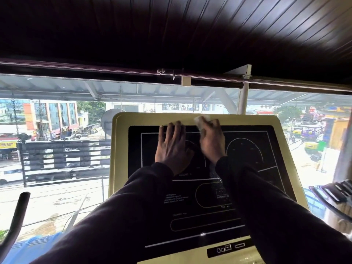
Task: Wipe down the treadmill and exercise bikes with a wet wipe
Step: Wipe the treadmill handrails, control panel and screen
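Note:
The treadmill console [282,168] fills the middle of the view: a cream frame around a black display panel with white outlines. My left hand [172,147] lies flat on the upper part of the black panel, fingers spread and reaching the cream top border. Right beside it, my right hand [211,140] presses a crumpled white wet wipe [201,120] against the top border of the console. Most of the wipe is hidden under my fingers. Dark sleeves cover both forearms.
A large window [57,130] stands directly behind the console, with a street and buildings outside. A black curved handlebar [15,221] rises at the lower left. Part of another machine [335,193] shows at the right edge. A dark panelled ceiling hangs overhead.

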The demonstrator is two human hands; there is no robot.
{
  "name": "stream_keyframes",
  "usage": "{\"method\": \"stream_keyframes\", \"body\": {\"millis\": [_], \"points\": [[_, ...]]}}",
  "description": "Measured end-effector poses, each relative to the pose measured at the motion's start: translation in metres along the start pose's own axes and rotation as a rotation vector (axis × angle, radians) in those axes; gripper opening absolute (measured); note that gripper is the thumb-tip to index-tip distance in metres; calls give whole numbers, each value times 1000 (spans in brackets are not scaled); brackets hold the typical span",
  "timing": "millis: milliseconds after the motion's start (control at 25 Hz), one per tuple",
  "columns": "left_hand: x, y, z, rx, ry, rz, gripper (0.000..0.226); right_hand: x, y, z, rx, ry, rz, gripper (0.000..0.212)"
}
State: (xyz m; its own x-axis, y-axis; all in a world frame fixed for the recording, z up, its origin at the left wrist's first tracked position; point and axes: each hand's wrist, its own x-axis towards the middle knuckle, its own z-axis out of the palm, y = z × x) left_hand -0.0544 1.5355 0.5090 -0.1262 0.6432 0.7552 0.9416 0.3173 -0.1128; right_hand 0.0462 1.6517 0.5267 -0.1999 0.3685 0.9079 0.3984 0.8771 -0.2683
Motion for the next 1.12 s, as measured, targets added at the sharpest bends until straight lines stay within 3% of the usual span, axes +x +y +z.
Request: {"method": "stream_keyframes", "body": {"millis": [80, 120, 240, 440, 560, 600, 720, 760, 880, 920, 1040, 1120], "points": [[1, 10, 7, -4, 5, 44, 75, -8, 8, -1, -1, -60, -183, 43], [1, 12, 10, 7, 8, 56, 74, -6, 16, -5, -5, -51, -159, 44], [2, 11, 15, 23, -5, 74, 72, 4, 30, -14, -19, 80, 170, 44], [3, 11, 17, 41, -19, 115, 77, -21, 30, -7, -14, -18, -199, 45], [2, 10, 15, 68, -41, 114, 78, -20, 38, -10, 21, 126, 116, 45], [1, 10, 15, 72, -51, 112, 78, -24, 33, -7, 27, 123, 126, 45], [1, 11, 15, 81, -54, 110, 77, -47, 30, -3, -39, 1, -116, 41], [1, 12, 15, 75, -51, 108, 75, -49, 36, -8, -47, 4, -112, 41], [1, 13, 16, 44, -42, 89, 74, -52, 41, -17, -4, 135, 182, 44], [1, 14, 16, 40, -39, 89, 74, -57, 36, -15, 1, 121, 183, 44], [1, 14, 18, 31, -22, 98, 74, -83, 30, -12, -43, -2, -65, 42], [1, 14, 18, 0, -5, 90, 73, -84, 41, -17, -22, 54, 23, 42]]}}
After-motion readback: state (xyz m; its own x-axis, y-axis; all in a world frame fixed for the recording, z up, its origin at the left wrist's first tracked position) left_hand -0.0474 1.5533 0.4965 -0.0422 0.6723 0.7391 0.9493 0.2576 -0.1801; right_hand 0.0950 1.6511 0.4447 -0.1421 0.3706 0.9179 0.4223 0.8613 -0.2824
